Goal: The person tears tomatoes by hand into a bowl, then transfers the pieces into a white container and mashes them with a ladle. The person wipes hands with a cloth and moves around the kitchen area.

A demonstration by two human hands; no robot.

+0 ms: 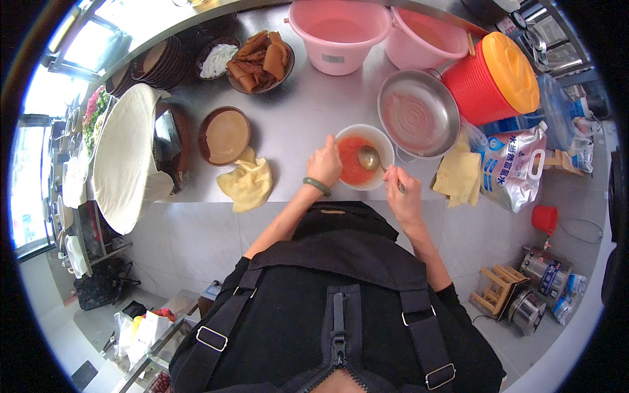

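A white bowl [386, 142] with red-orange liquid [350, 169] in it stands near the front edge of the steel table. My left hand [325, 164] grips its left rim, a green bangle [317, 186] on the wrist. In my right hand [403, 191] is the handle of a metal spoon [368, 158], whose rounded head rests over the liquid. Just beyond the bowl's right side lies a round steel pan [417, 115], wet inside. Left of my left hand are a crumpled yellow cloth [245, 184] and a brown bowl [226, 136].
Two pink buckets [339, 49] [417, 49] stand at the back, beside a red drum with a yellow lid [491, 78]. At right are a folded yellow cloth [458, 174] and a silver pouch [513, 167]. Brown food pieces [260, 61] fill a bowl; a pale cloth [128, 152] hangs left.
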